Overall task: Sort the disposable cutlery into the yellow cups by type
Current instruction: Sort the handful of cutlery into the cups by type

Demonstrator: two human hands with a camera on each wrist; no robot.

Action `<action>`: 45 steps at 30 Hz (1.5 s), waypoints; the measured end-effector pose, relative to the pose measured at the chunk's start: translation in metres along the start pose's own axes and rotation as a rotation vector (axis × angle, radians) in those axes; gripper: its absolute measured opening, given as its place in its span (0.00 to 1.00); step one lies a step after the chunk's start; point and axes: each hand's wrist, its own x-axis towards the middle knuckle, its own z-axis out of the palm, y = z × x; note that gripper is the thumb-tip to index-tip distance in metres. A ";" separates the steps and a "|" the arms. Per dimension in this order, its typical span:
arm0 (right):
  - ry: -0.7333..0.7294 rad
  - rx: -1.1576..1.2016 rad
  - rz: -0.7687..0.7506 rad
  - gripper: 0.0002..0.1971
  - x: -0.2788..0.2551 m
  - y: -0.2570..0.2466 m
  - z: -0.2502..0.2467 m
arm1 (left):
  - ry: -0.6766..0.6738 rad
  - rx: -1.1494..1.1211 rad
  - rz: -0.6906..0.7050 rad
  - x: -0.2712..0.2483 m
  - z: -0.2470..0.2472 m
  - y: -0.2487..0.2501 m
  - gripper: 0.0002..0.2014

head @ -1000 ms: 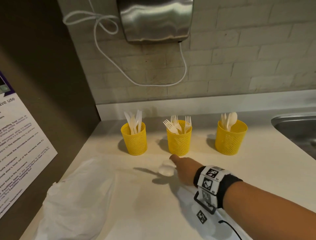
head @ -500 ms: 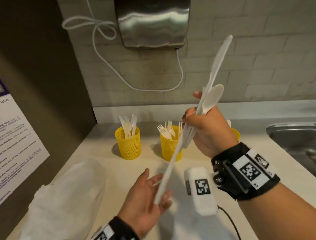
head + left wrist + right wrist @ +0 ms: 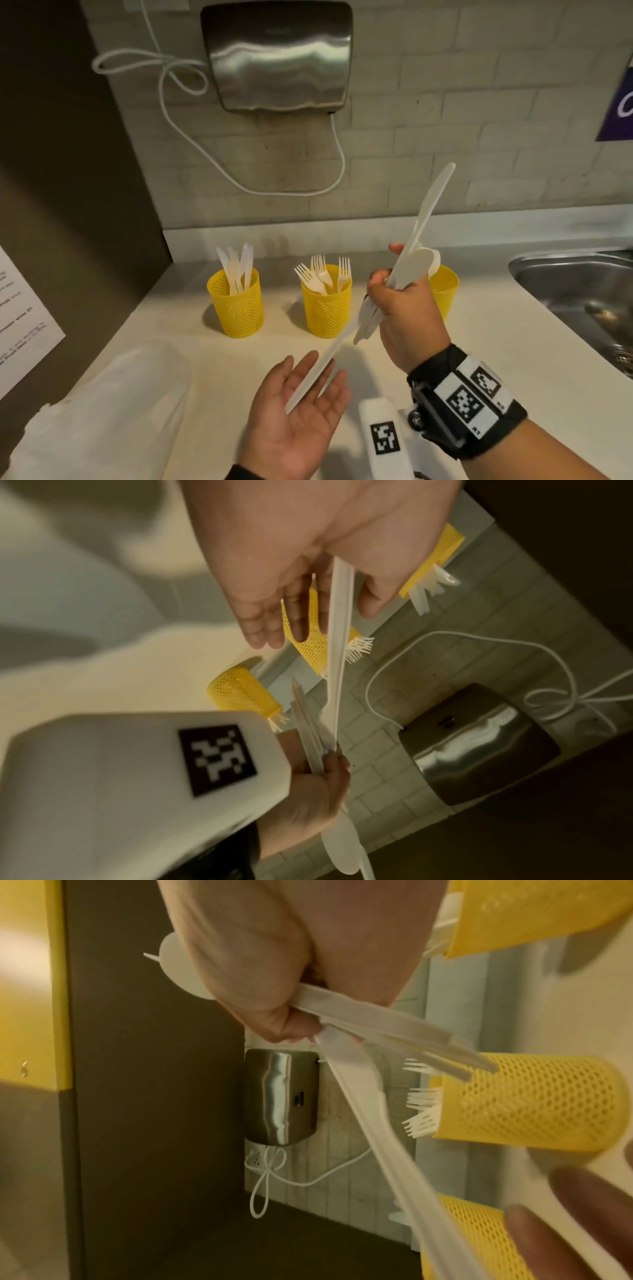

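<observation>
I have a bundle of white cutlery [image 3: 402, 277] clenched in my right hand [image 3: 404, 315], raised above the surface in front of the right-hand cup. It is a mixed lot — at least one spoon bowl shows at the top of my fist, several handles poke out below, and I cannot tell every type in it. One long knife [image 3: 318, 373] slants down out of the bundle, its lower end lying across the palm of my left hand [image 3: 298, 411], which is spread flat under it, fingers straight and not closed around anything.

Further back stand the three yellow mesh cups in a row. The left cup [image 3: 236, 305] holds knives, the middle cup [image 3: 326, 306] holds forks, and the right cup [image 3: 444, 291], partly hidden behind my fist, shows spoon-like shapes in the wrist views. So the sorting looks well along: each type already has its cup and several pieces in it. What I judge is left is this handful — the knife to the left cup, the spoon to the right, the rest as they turn out.

Near left on the surface lies a crumpled plastic bag [image 3: 113, 404]; I cannot see whether any cutlery is in it. A steel sink [image 3: 579, 284] sits to the right, and a metal dispenser [image 3: 277, 54] hangs on the tiled wall behind.
</observation>
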 end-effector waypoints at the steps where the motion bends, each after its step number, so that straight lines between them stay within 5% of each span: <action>1: 0.009 0.033 0.027 0.26 -0.001 0.001 0.000 | 0.013 0.000 0.024 0.002 0.000 -0.002 0.16; 11: -0.151 0.221 0.393 0.19 -0.025 0.028 0.001 | 0.029 0.352 0.080 -0.004 0.006 -0.009 0.13; 16: -0.378 0.134 0.499 0.07 -0.042 0.039 0.007 | -0.130 1.124 0.386 -0.002 0.003 -0.001 0.10; 18: -0.372 0.098 0.489 0.12 -0.042 0.042 0.009 | -0.118 1.332 0.472 0.000 0.002 0.008 0.11; 22: -0.171 0.135 0.508 0.17 -0.031 0.048 0.001 | -0.016 1.064 0.701 -0.003 0.018 0.054 0.12; 26: -0.186 0.173 0.536 0.17 -0.026 0.045 -0.005 | 0.175 1.030 1.008 0.016 0.049 0.133 0.09; 34: -0.151 0.215 0.568 0.17 -0.025 0.049 -0.008 | 0.355 1.221 0.993 0.089 0.043 0.200 0.12; 38: -0.146 0.206 0.572 0.23 -0.024 0.047 -0.009 | 0.524 1.604 0.824 0.107 0.021 0.205 0.09; 42: -0.162 0.217 0.585 0.23 -0.023 0.047 -0.006 | 0.531 1.830 0.749 0.101 0.018 0.191 0.13; 45: -0.175 0.256 0.619 0.18 -0.022 0.047 -0.005 | 0.457 1.902 0.817 0.096 0.014 0.185 0.19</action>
